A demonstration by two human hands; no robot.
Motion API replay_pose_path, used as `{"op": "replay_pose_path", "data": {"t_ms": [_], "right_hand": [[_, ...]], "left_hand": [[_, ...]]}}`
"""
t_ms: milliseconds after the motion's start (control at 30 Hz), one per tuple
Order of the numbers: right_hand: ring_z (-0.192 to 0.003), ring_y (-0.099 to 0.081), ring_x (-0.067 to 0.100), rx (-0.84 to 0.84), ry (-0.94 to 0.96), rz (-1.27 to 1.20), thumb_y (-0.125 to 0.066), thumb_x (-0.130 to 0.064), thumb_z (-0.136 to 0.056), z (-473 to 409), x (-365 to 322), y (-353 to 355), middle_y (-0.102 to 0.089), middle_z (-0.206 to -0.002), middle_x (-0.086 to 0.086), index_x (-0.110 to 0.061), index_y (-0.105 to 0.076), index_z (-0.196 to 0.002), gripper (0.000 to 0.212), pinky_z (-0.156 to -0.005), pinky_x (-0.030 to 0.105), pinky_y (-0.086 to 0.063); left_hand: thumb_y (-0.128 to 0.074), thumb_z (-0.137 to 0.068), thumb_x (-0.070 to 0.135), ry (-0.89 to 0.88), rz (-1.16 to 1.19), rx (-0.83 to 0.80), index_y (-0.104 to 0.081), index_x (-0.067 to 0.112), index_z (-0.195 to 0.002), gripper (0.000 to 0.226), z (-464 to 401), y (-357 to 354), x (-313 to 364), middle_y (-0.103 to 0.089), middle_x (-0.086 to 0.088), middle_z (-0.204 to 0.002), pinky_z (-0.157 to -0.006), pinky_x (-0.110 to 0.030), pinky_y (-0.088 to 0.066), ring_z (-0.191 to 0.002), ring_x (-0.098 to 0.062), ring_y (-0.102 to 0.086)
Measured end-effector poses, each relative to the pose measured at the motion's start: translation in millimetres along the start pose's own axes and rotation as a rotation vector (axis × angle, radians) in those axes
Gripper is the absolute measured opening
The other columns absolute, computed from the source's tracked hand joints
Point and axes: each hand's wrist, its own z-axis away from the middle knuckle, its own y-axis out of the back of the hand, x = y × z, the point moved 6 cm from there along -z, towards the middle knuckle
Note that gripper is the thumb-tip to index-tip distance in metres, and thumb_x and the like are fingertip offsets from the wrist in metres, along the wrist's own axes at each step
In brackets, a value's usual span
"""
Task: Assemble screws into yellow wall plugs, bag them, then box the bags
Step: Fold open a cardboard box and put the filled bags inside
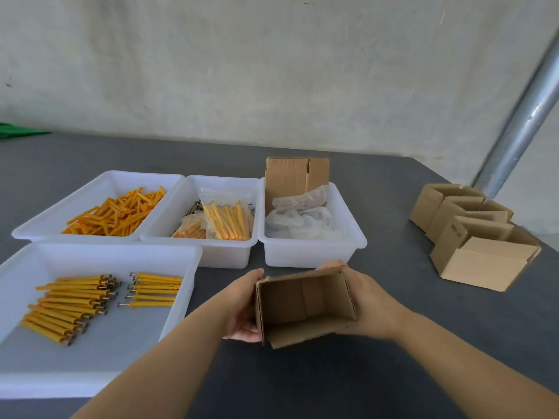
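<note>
Head camera looks forward and down across the table (378, 373), close above the hands.

I hold a small open brown cardboard box (305, 306) between both hands, its opening tipped toward me: my left hand (243, 306) grips its left wall, my right hand (367, 306) its right wall. It hangs above the dark grey surface (363, 373). Near my left arm, a white plastic tray (187, 261) holds yellow wall plugs with screws in them (72, 303). Behind it, three more white trays hold loose yellow plugs (118, 213), filled clear bags (227, 216), and empty clear bags (302, 219) with flat cardboard (290, 176). Folded brown boxes (475, 234) stand at the right.
</note>
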Motion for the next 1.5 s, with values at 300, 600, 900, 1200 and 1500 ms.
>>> {"op": "replay_pose_path", "data": {"t_ms": [300, 600, 900, 1200, 1500], "right_hand": [[-0.108, -0.062, -0.003, -0.105, -0.252, -0.244, -0.085, -0.033, -0.061, -19.7, 23.7, -22.5, -0.066, -0.115, -0.023, -0.044, -0.047, -0.128, 0.078, -0.092, 0.029, -0.054], [-0.119, -0.059, 0.007, -0.56, -0.36, 0.087, -0.089, -0.043, -0.067, -43.6, 7.5, -9.0, -0.061, -0.132, -0.016, -0.032, -0.052, -0.139, 0.082, -0.101, 0.031, -0.049], [-0.076, -0.068, 0.018, 0.021, -0.413, -0.065, -0.064, -0.041, -0.094, -171.8, -43.2, 52.2, -0.069, -0.082, 0.003, -0.01, -0.068, -0.082, 0.033, -0.066, 0.034, -0.057], [-0.106, -0.064, 0.029, -0.006, -0.562, 0.213, -0.08, -0.064, -0.068, -252.0, -52.4, -30.3, -0.066, -0.113, 0.004, -0.017, -0.056, -0.101, 0.063, -0.078, 0.034, -0.053], [-0.091, -0.06, 0.027, -0.004, -0.631, 0.071, -0.084, -0.047, -0.072, -260.7, -59.5, -53.3, -0.054, -0.086, 0.004, -0.011, -0.049, -0.091, 0.053, -0.073, 0.035, -0.05]], "left_hand": [[-0.031, -0.104, 0.051, -0.543, -0.541, 0.606, -0.066, 0.027, -0.085, 0.047, 10.8, 33.5, 22.0, -0.063, 0.005, -0.075, -0.075, -0.033, -0.049, -0.067, -0.01, -0.057], [-0.062, -0.085, 0.03, -1.162, -0.009, 0.27, -0.05, 0.048, -0.13, 0.049, 45.0, 13.8, 26.3, -0.058, 0.033, -0.121, -0.087, -0.012, -0.045, -0.116, 0.014, -0.052], [-0.054, -0.068, 0.017, -1.151, -0.242, 0.291, -0.063, 0.024, -0.08, 0.016, 57.5, 10.0, 38.9, -0.064, 0.009, -0.11, -0.087, -0.019, -0.04, -0.114, -0.005, -0.054], [-0.061, -0.079, 0.0, -0.983, -0.544, 0.354, -0.067, 0.038, -0.107, 0.048, 53.2, 8.5, 61.1, -0.062, 0.02, -0.113, -0.086, -0.004, -0.038, -0.109, 0.009, -0.051], [-0.074, -0.072, 0.016, -0.857, -0.502, 0.17, -0.059, 0.037, -0.105, 0.042, 44.9, 4.1, 57.6, -0.056, 0.011, -0.122, -0.097, -0.036, -0.051, -0.111, -0.005, -0.056]]}}
